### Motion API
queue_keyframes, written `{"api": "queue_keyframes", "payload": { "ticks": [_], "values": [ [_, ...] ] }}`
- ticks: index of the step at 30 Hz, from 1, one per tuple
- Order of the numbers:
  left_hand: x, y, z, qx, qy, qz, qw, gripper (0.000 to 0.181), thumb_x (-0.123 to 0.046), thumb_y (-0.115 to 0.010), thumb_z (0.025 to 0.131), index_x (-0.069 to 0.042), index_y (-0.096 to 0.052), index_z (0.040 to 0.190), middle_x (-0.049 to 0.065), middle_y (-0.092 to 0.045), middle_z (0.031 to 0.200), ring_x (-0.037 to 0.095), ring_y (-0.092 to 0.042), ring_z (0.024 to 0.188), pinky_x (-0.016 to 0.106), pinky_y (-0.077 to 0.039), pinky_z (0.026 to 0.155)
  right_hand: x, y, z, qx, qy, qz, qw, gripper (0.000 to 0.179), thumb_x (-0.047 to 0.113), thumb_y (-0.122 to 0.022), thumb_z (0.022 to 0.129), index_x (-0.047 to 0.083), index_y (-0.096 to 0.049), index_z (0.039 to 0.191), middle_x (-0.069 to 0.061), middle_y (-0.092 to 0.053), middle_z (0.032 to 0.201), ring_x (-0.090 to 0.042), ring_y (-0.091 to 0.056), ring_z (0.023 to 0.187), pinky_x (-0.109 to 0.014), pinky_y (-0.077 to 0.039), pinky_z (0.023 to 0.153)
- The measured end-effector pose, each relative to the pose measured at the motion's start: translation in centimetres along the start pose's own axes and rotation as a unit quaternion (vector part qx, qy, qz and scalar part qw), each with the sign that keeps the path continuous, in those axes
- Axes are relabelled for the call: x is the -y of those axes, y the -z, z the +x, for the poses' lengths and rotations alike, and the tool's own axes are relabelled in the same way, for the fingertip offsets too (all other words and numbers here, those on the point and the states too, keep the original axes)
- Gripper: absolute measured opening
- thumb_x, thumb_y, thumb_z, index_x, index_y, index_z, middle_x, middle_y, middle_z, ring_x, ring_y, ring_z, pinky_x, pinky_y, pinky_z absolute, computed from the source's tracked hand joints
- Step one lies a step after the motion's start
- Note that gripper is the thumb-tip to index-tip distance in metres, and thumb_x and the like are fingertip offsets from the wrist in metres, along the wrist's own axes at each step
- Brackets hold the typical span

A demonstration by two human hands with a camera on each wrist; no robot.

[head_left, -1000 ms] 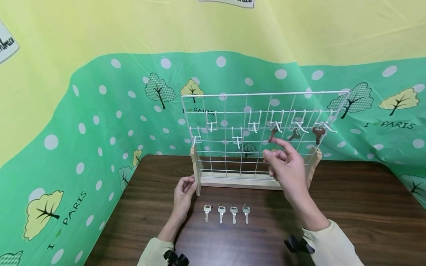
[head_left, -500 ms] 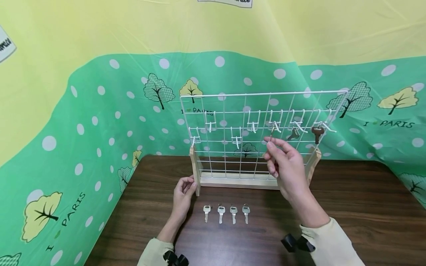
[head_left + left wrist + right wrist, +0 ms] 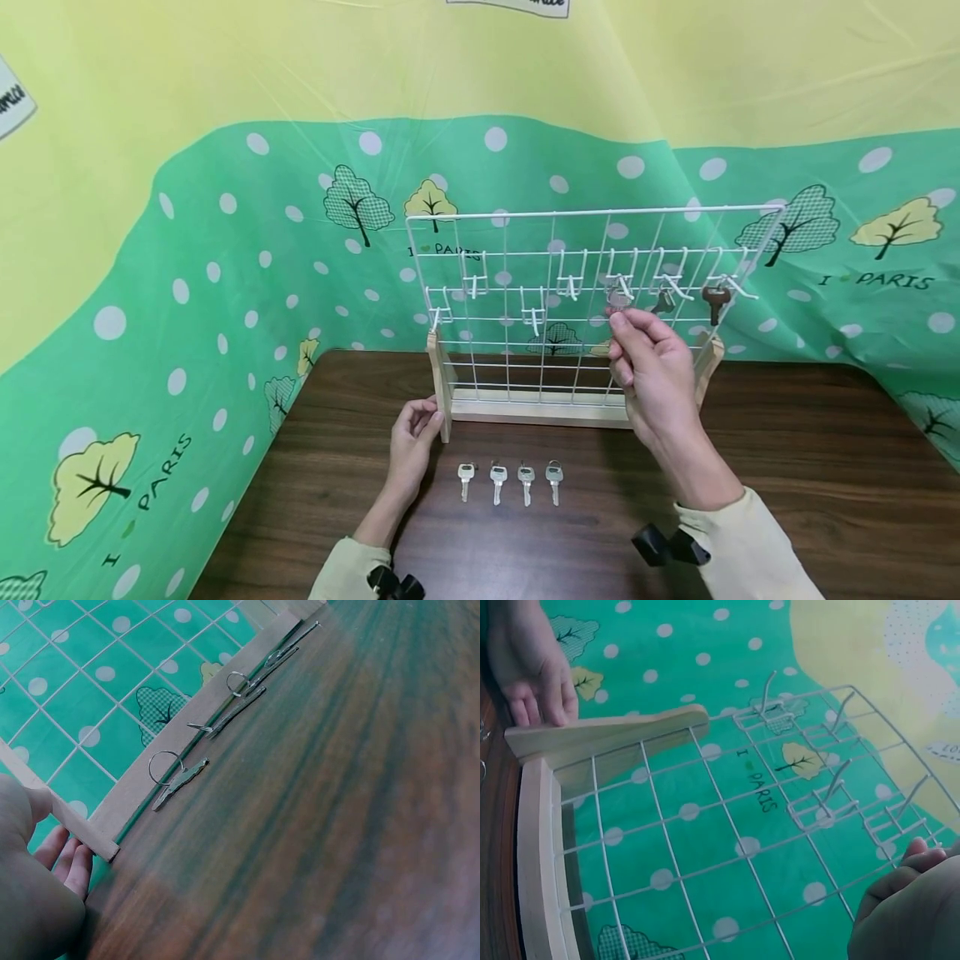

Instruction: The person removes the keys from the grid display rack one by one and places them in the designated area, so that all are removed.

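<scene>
A white wire grid rack [image 3: 525, 215] on wooden feet stands on the table, with several white hooks along it. My right hand [image 3: 660, 375] pinches a key [image 3: 618, 298] between thumb and index finger, right at a hook; whether its ring is over the hook is too small to tell. To its right a grey key [image 3: 664, 302] and a brown key [image 3: 716, 302] hang from hooks. My left hand [image 3: 412, 446] holds the rack's left wooden foot [image 3: 442, 387], fingers behind it in the left wrist view.
Several silver keys with rings, such as one silver key [image 3: 555, 475], lie in a row on the brown wooden table [image 3: 525, 550] before the rack. A green and yellow patterned cloth [image 3: 300, 233] hangs close behind. More hooks [image 3: 534, 318] stick out towards me.
The right index finger was extended at the hanging key; thumb and index finger then closed on it. The key has turned its broad side towards me. My left hand stays put.
</scene>
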State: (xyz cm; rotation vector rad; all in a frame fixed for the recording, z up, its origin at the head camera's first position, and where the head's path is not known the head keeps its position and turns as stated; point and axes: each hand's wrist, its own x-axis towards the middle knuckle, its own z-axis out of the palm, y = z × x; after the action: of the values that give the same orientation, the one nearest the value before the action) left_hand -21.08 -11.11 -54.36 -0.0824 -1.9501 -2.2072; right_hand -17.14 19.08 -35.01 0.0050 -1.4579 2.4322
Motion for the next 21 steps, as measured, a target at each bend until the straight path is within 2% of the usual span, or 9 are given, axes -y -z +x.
{"api": "queue_keyframes", "payload": {
  "ticks": [2,8,17,21],
  "values": [
    [-0.01,-0.03,-0.01,0.000,0.001,0.000,1.0000,0.022,0.006,-0.065,0.108,0.020,-0.053,0.119,0.031,-0.063,0.145,0.011,-0.064,0.126,0.018,-0.052,0.108,0.05,-0.09,-0.05,-0.008,0.007,0.004,0.9999,0.004,0.008,-0.072,0.108,0.006,-0.076,0.106,0.000,-0.078,0.100,-0.004,-0.058,0.064,-0.011,-0.039,0.048],
    [-0.07,-0.07,-0.05,0.001,0.002,0.004,1.0000,0.022,0.005,-0.065,0.108,0.020,-0.053,0.119,0.032,-0.063,0.146,0.017,-0.064,0.130,0.018,-0.052,0.109,0.12,-0.21,-0.27,-0.009,0.030,-0.023,0.9992,0.010,0.000,-0.069,0.108,0.006,-0.076,0.102,0.000,-0.078,0.090,-0.006,-0.055,0.062,-0.012,-0.037,0.046],
    [-0.05,0.00,-0.02,-0.002,0.003,0.009,0.9999,0.022,0.004,-0.066,0.108,0.019,-0.054,0.119,0.032,-0.063,0.147,0.028,-0.062,0.136,0.017,-0.052,0.109,0.51,-0.30,-0.59,-0.009,0.056,-0.049,0.9972,0.011,-0.001,-0.068,0.108,0.002,-0.075,0.100,-0.003,-0.082,0.096,-0.006,-0.054,0.060,-0.014,-0.035,0.045],
    [-0.04,-0.01,-0.01,0.000,0.002,0.010,1.0000,0.023,0.004,-0.066,0.108,0.019,-0.054,0.119,0.031,-0.063,0.146,0.027,-0.063,0.135,0.017,-0.052,0.109,0.82,-0.41,-0.66,-0.013,0.068,-0.056,0.9960,0.012,0.000,-0.068,0.108,0.001,-0.076,0.100,-0.003,-0.082,0.098,-0.006,-0.054,0.060,-0.014,-0.033,0.045]
  ]
}}
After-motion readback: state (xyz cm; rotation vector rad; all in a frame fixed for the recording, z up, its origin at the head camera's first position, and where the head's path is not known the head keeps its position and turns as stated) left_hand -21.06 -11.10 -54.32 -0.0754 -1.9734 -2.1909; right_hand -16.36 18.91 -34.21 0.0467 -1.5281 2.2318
